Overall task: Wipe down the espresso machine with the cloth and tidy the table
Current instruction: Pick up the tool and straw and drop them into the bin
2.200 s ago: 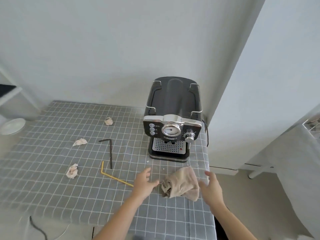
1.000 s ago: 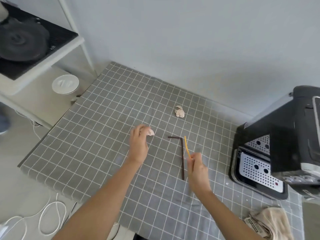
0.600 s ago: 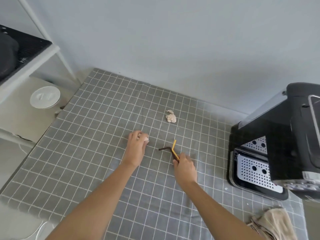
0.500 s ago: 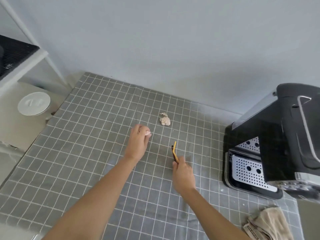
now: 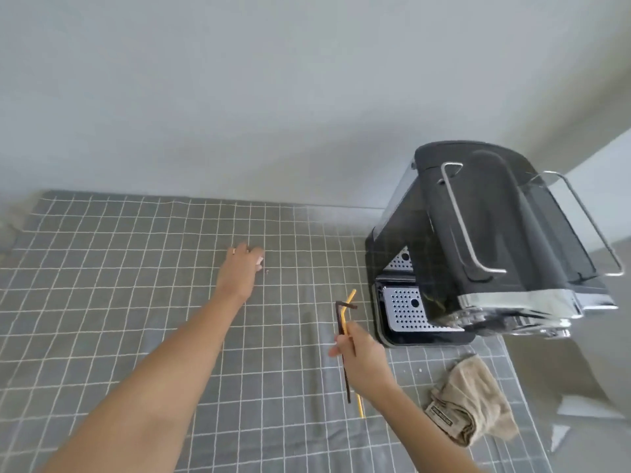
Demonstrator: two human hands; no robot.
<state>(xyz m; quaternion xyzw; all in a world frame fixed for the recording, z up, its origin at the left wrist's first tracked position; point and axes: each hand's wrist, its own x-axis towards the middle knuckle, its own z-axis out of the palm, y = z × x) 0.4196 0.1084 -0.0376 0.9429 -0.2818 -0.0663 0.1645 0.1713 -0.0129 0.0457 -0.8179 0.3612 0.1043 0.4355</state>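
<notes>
Left hand (image 5: pixel 241 268): we see it stretched far across the bench, palm down, fingers (image 5: pixel 254 254) curled over something small and pale at their tips; we cannot tell whether it is gripped or only covered.
Pale scrap (image 5: pixel 260 260): only a sliver shows under the left fingertips, too small for us to identify.
Right hand (image 5: pixel 363 356): we see it raised just above the bench, in front of the espresso machine, fingers closed around two bent drinking straws.
Brown straw (image 5: pixel 342 336): held in the right hand, roughly upright, short bent end at the top pointing right, long end sticking out below the hand.
Yellow straw (image 5: pixel 349 303): held in the same fist, crossing behind the brown one; its tip leans up and right, its lower end (image 5: pixel 359 406) shows below the hand.
Espresso machine (image 5: pixel 495 254): black with chrome trim, on the right side of the bench near the wall; we look at it from above and the left, perforated drip tray (image 5: pixel 406 312) facing the near edge.
Cloth (image 5: pixel 469 411): beige, crumpled, lying on the bench in front of the machine, right of the right forearm, touching neither hand.
Bench (image 5: pixel 102 302): covered by a grey cloth with a white grid pattern.
Wall (image 5: pixel 239 97): plain, pale, directly behind the bench.
</notes>
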